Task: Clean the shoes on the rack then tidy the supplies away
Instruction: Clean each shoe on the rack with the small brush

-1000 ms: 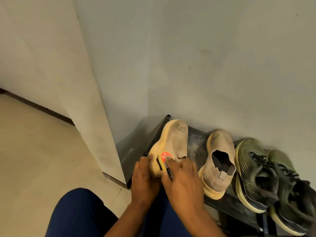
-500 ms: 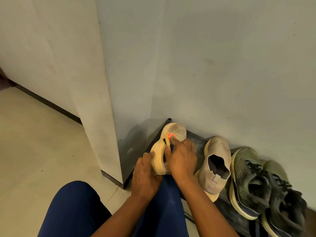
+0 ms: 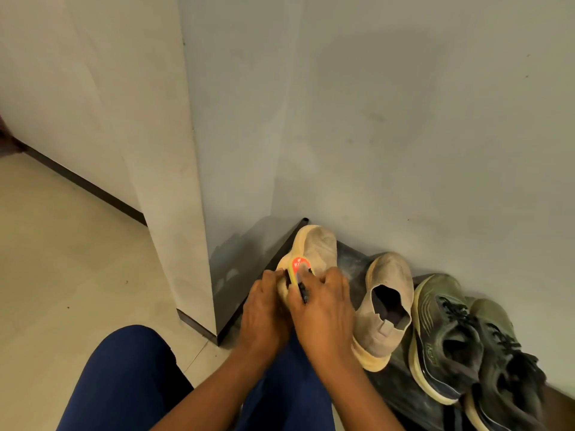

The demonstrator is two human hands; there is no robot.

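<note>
Brushing is under way: right hand [image 3: 323,309] grips a yellow brush [image 3: 297,273] on the beige suede shoe [image 3: 317,247] at the black rack's [image 3: 351,256] left end, left hand [image 3: 264,312] holding its heel; three shoes and tidying remain.

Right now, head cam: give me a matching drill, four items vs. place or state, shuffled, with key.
Column 1:
1. brush
2. left hand
3. second beige shoe
4. green sneakers

Column 2:
A. far right on the rack
B. steadies the leftmost beige shoe
C. gripped in the right hand
D. untouched, right of the hands

Pairs: 1-C, 2-B, 3-D, 4-A
</note>
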